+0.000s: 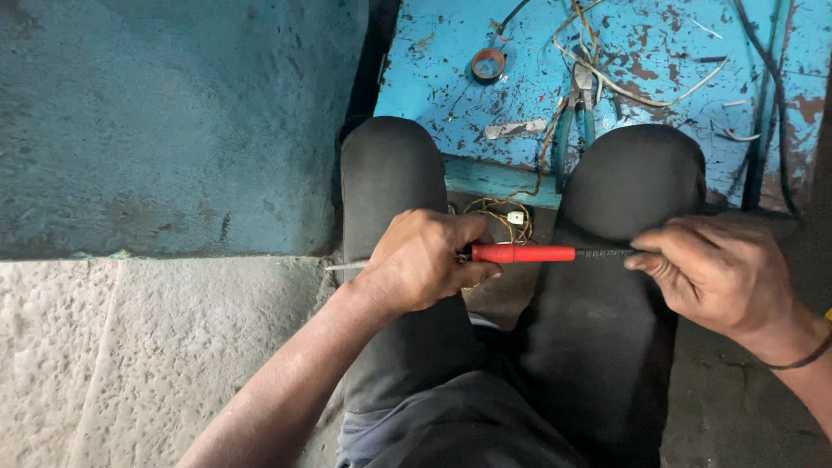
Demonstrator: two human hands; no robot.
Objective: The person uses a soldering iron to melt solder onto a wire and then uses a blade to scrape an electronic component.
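While soldering iron [523,253] lies crosswise over my knees | left hand [425,260] grips red handle, tip leftward | right hand [715,270] fingers pinch its cord end.

The soldering iron [520,253] lies crosswise over the knees, left hand [422,260] at one end, right hand [719,273] at the other; beyond it, pliers [574,121] and tape roll [488,64] rest on the table [433,78].
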